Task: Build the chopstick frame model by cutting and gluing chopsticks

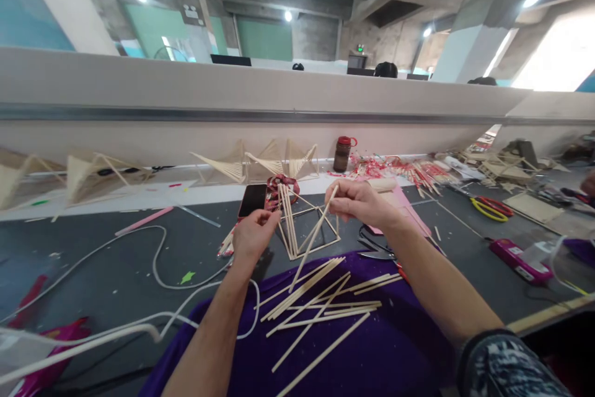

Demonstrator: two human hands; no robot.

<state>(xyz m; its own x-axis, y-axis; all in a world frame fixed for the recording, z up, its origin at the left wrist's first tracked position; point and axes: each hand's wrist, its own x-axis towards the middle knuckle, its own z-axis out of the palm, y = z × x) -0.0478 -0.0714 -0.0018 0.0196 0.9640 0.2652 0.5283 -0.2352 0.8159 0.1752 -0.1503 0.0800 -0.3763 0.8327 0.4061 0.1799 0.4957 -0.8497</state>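
My right hand [351, 202] pinches the upper end of a thin wooden stick [309, 248], which slants down to the left over the purple cloth. Behind it stands a small frame of wooden sticks [318, 251], with several sticks set close together along its left side. My left hand [253, 237] is at that left side, thumb and fingertips brought together by the upright sticks; whether they grip one is hidden. Several loose wooden sticks [302, 298] lie across one another on the purple cloth [362, 366] in front of me.
Finished-looking stick models [218, 165] line the wall. A dark phone [253, 200], a red-lidded bottle [343, 154], scissors [379, 255], yellow-handled pliers [489, 210] and a pink glue gun [520, 262] are around the table. White cables [160, 261] run along the left.
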